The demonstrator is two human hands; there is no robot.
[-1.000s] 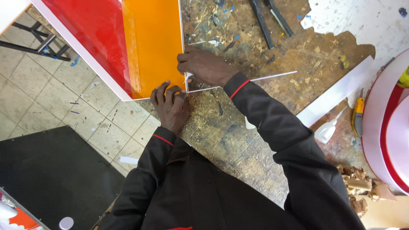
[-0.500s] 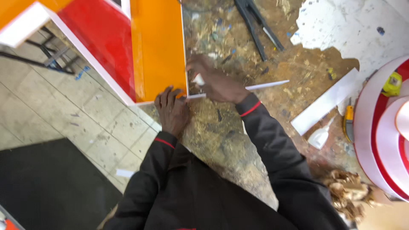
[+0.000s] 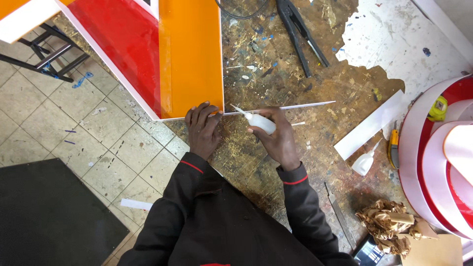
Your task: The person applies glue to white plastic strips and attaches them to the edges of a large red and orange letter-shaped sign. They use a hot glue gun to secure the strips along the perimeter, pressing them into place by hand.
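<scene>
Left hand (image 3: 203,129): fingers together, flat on panel (image 3: 189,59) corner.
Right hand (image 3: 278,138): clamped on glue bottle (image 3: 257,120).
Risk: 1 hard squeeze could flood the strip (image 3: 281,107); panel may slip.

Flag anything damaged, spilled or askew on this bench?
Worn workbench: its white top layer is torn away in a ragged patch, and the bare wood is paint-flecked. Crumpled brown paper lies at the near edge. A spare white squeeze bottle lies on its side. The right hand holds a glue bottle; the left hand presses the orange panel.

Glossy orange plastic panel (image 3: 189,59), rough paint-flecked wooden bench (image 3: 276,83)
</scene>
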